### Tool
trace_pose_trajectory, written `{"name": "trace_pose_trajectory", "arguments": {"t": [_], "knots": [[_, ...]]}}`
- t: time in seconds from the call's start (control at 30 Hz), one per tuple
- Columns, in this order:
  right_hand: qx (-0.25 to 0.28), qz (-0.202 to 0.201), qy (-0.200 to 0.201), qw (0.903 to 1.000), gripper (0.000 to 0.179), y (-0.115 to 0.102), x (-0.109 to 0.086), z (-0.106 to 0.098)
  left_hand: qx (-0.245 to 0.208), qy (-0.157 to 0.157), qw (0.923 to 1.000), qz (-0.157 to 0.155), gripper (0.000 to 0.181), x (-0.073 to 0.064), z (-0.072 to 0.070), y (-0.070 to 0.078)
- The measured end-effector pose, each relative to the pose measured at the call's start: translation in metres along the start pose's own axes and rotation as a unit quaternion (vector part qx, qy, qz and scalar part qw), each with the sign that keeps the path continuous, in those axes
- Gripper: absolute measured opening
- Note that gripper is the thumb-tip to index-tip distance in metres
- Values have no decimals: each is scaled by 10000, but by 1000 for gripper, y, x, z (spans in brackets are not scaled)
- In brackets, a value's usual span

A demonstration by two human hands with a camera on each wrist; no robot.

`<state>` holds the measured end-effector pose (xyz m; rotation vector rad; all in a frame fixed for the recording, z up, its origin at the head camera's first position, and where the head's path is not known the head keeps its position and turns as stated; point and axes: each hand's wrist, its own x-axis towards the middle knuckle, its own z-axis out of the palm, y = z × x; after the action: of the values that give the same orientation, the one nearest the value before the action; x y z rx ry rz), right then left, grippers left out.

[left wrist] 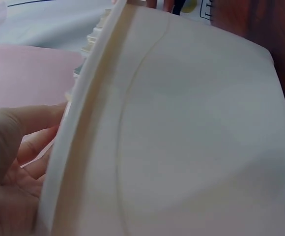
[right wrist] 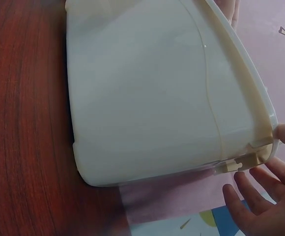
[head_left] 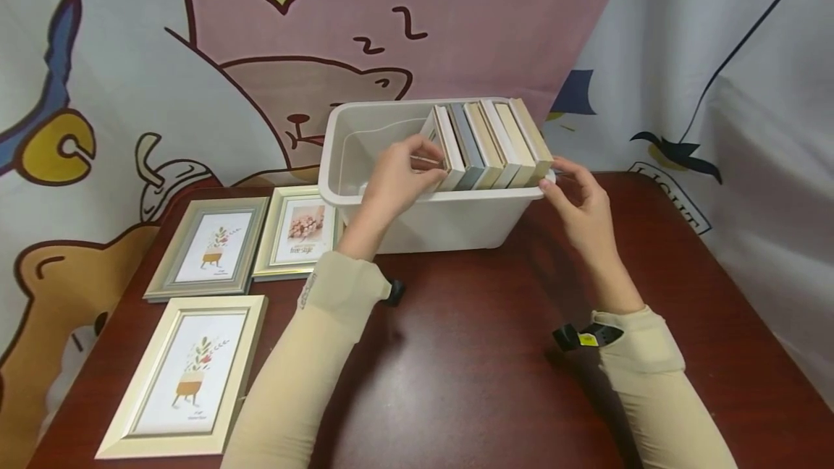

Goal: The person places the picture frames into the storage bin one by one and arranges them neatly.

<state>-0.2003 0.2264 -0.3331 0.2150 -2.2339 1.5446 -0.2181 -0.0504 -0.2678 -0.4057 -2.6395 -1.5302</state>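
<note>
A white plastic bin [head_left: 449, 223] stands on the table with several picture frames [head_left: 491, 143] upright in a row toward its right end, their edges facing up. My left hand [head_left: 402, 176] reaches over the front rim into the bin. Its fingertips and thumb touch the left face of the leftmost frame [head_left: 449, 140]; the bin's wall hides part of these fingers in the left wrist view. At the bin's right end, my right hand [head_left: 580, 201] holds the rim, thumb on the front corner and the other fingers around the end wall, as the right wrist view shows.
On the table's left lie three picture frames face up: a grey-green one [head_left: 210, 248], a cream-gold one [head_left: 300, 234] beside the bin, and a larger cream one [head_left: 185, 375] nearer the front. A printed cloth [head_left: 495, 13] hangs behind the dark red table [head_left: 469, 353].
</note>
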Motion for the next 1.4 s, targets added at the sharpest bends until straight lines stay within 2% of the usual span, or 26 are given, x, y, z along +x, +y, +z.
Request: {"name": "trace_pose_trajectory", "arguments": {"t": [0.3, 0.63, 0.93, 1.1, 1.4], "knots": [[32, -78, 35, 10000, 40, 0, -1, -1, -529, 394, 9973, 337, 20, -13, -16, 2], [-64, -17, 33, 10000, 41, 3, -1, -4, -859, 697, 9919, 628, 21, -36, -41, -4], [-20, -85, 40, 10000, 41, 4, -1, -3, -899, 846, 9906, 581, 23, -57, -58, -14], [-39, -82, 33, 10000, 41, 4, 0, -3, -696, 991, 9911, 551, 22, -69, -66, -23], [-98, -64, -31, 9999, 42, 4, 2, -2, -195, 1074, 9940, 71, 24, -99, -86, -50]]}}
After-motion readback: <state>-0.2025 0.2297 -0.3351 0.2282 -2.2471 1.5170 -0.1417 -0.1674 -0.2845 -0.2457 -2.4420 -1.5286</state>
